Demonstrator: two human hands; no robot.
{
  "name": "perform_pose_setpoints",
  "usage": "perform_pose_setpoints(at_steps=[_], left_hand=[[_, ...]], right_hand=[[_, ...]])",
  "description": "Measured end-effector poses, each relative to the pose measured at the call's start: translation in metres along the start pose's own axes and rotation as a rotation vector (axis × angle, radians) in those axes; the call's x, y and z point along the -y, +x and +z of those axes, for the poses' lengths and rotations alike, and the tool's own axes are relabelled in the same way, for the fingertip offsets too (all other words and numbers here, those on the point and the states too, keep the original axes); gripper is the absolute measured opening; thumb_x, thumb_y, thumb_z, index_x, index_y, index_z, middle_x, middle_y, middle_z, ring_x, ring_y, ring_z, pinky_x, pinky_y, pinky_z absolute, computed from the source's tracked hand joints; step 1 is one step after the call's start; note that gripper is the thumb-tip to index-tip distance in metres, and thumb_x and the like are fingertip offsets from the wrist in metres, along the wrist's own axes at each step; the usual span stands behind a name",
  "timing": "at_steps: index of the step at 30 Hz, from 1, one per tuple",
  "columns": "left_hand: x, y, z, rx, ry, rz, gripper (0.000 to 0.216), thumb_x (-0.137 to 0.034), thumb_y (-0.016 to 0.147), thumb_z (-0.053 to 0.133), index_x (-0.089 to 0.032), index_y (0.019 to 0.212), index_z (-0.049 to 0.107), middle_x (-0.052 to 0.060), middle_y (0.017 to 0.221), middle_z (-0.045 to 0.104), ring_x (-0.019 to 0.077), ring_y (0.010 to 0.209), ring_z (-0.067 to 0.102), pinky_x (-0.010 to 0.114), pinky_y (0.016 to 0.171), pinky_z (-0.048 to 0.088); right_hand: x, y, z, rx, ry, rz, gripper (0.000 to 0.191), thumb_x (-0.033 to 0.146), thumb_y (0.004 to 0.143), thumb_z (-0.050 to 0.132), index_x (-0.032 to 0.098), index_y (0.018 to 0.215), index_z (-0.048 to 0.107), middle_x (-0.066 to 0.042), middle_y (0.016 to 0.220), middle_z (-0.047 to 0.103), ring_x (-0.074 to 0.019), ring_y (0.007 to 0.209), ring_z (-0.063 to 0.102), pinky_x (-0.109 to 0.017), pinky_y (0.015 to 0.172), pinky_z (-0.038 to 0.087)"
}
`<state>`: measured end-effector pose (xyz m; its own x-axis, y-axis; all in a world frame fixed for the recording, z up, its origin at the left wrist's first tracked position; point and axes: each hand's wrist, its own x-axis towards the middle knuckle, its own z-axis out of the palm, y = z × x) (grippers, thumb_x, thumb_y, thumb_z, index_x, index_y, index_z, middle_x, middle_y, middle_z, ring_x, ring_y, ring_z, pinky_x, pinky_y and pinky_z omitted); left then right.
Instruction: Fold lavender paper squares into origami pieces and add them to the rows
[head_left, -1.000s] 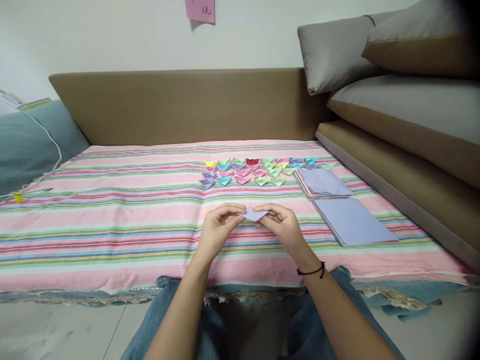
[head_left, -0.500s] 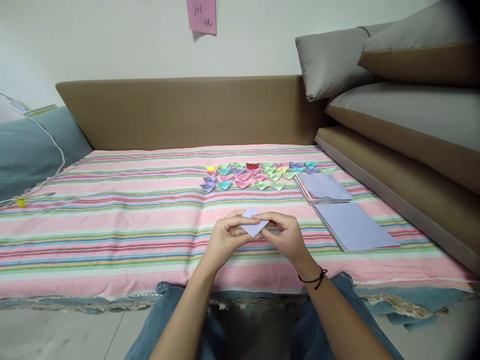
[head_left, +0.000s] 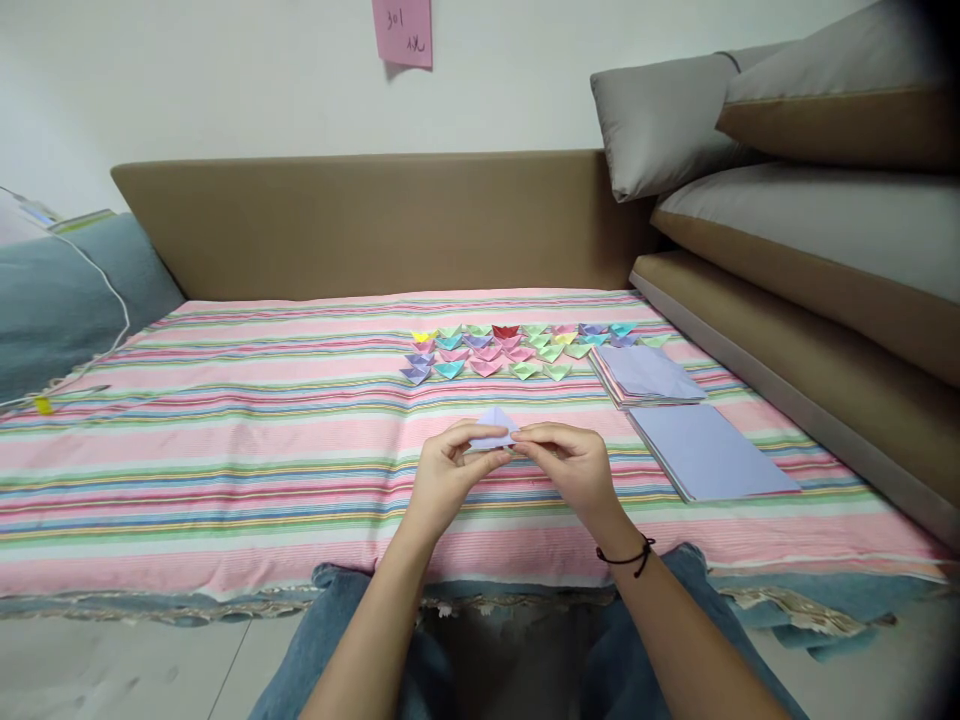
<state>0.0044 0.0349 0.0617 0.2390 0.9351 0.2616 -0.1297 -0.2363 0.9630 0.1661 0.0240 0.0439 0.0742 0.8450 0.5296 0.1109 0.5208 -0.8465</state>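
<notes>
Left of left hand (head_left: 442, 472): open way over striped cloth (head_left: 225, 450). Ahead: rows of folded papers (head_left: 486, 368) obstruct. Right: two paper stacks (head_left: 712, 455), then piled cushions (head_left: 817, 215) block passage.

Pink paper note (head_left: 403, 34), handwritten, number "301".
Hangs on the white wall (head_left: 262, 90), above the brown backrest (head_left: 375, 228); dark ink; upper line appears to read "301"; second line, nearer the backrest, too small to read surely; note's top edge out of view.

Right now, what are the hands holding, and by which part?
A small lilac folded paper triangle: the left hand grips its left side, the right hand pinches its right corner.
</notes>
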Motion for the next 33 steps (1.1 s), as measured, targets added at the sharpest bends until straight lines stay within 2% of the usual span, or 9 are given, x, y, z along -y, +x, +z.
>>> perform_pose_setpoints(at_steps=[3, 8, 12, 17, 19, 25, 30, 33], left_hand=[[-0.0010, 0.0021, -0.0044, -0.034, -0.033, -0.008, 0.026, -0.020, 0.061, 0.076, -0.018, 0.086, 0.070, 0.004, 0.087, 0.068, 0.0170, 0.077, 0.064, 0.029, 0.068, 0.054], [-0.0030, 0.0035, -0.0097, -0.124, 0.071, 0.033, 0.011, -0.021, 0.061, 0.076, -0.016, 0.069, 0.071, 0.005, 0.077, 0.070, 0.0181, 0.076, 0.065, 0.028, 0.067, 0.054], [-0.0012, 0.0034, -0.0084, -0.173, 0.080, 0.015, 0.009, -0.022, 0.060, 0.077, -0.016, 0.064, 0.071, 0.005, 0.072, 0.071, 0.0181, 0.073, 0.065, 0.028, 0.067, 0.053], [-0.0003, 0.0042, -0.0078, -0.167, 0.073, -0.017, 0.012, -0.024, 0.059, 0.077, -0.015, 0.065, 0.072, 0.006, 0.074, 0.071, 0.0198, 0.073, 0.065, 0.031, 0.068, 0.054], [-0.0005, 0.0045, -0.0081, -0.161, 0.068, -0.018, 0.012, -0.025, 0.059, 0.077, -0.016, 0.065, 0.072, 0.006, 0.074, 0.071, 0.0194, 0.072, 0.065, 0.031, 0.068, 0.054], [-0.0025, 0.0044, -0.0086, -0.163, 0.075, -0.016, 0.013, -0.024, 0.059, 0.078, -0.016, 0.066, 0.071, 0.005, 0.073, 0.070, 0.0183, 0.072, 0.065, 0.029, 0.067, 0.053], [-0.0070, 0.0036, -0.0063, -0.031, 0.088, 0.057, 0.021, -0.024, 0.062, 0.076, -0.017, 0.081, 0.072, 0.006, 0.085, 0.069, 0.0179, 0.078, 0.064, 0.028, 0.069, 0.053], [-0.0071, 0.0026, -0.0046, -0.008, 0.198, 0.122, 0.016, -0.026, 0.065, 0.075, -0.018, 0.079, 0.073, 0.007, 0.082, 0.068, 0.0192, 0.081, 0.063, 0.028, 0.070, 0.052]], right_hand=[[-0.0018, 0.0002, -0.0016, -0.039, 0.059, 0.053, 0.006, 0.022, 0.072, 0.070, 0.023, 0.076, 0.073, -0.003, 0.078, 0.073, -0.0197, 0.076, 0.068, -0.032, 0.069, 0.057], [-0.0003, 0.0007, -0.0006, -0.022, 0.150, 0.121, 0.006, 0.024, 0.072, 0.069, 0.021, 0.076, 0.073, -0.003, 0.077, 0.071, -0.0183, 0.074, 0.066, -0.030, 0.066, 0.056], [0.0014, 0.0008, 0.0033, -0.049, 0.182, 0.155, 0.009, 0.028, 0.070, 0.071, 0.020, 0.072, 0.072, -0.005, 0.076, 0.071, -0.0198, 0.075, 0.067, -0.032, 0.068, 0.056], [-0.0001, -0.0001, 0.0059, -0.086, 0.222, 0.220, 0.025, 0.034, 0.066, 0.074, 0.021, 0.086, 0.073, -0.006, 0.087, 0.073, -0.0214, 0.077, 0.069, -0.038, 0.074, 0.058], [-0.0004, -0.0002, 0.0056, -0.078, 0.193, 0.198, 0.026, 0.035, 0.067, 0.073, 0.021, 0.089, 0.073, -0.007, 0.091, 0.072, -0.0218, 0.080, 0.068, -0.039, 0.075, 0.058], [0.0011, 0.0011, 0.0016, -0.002, 0.058, 0.031, 0.012, 0.025, 0.076, 0.066, 0.024, 0.085, 0.074, -0.006, 0.086, 0.070, -0.0202, 0.087, 0.064, -0.032, 0.072, 0.055], [0.0014, 0.0012, 0.0019, 0.134, 0.017, -0.019, 0.013, 0.026, 0.081, 0.061, 0.024, 0.086, 0.073, -0.007, 0.090, 0.064, -0.0193, 0.089, 0.061, -0.030, 0.072, 0.054], [0.0006, -0.0005, 0.0050, 0.151, 0.030, -0.009, 0.013, 0.028, 0.081, 0.061, 0.022, 0.081, 0.072, -0.007, 0.090, 0.063, -0.0193, 0.090, 0.061, -0.030, 0.073, 0.054]])
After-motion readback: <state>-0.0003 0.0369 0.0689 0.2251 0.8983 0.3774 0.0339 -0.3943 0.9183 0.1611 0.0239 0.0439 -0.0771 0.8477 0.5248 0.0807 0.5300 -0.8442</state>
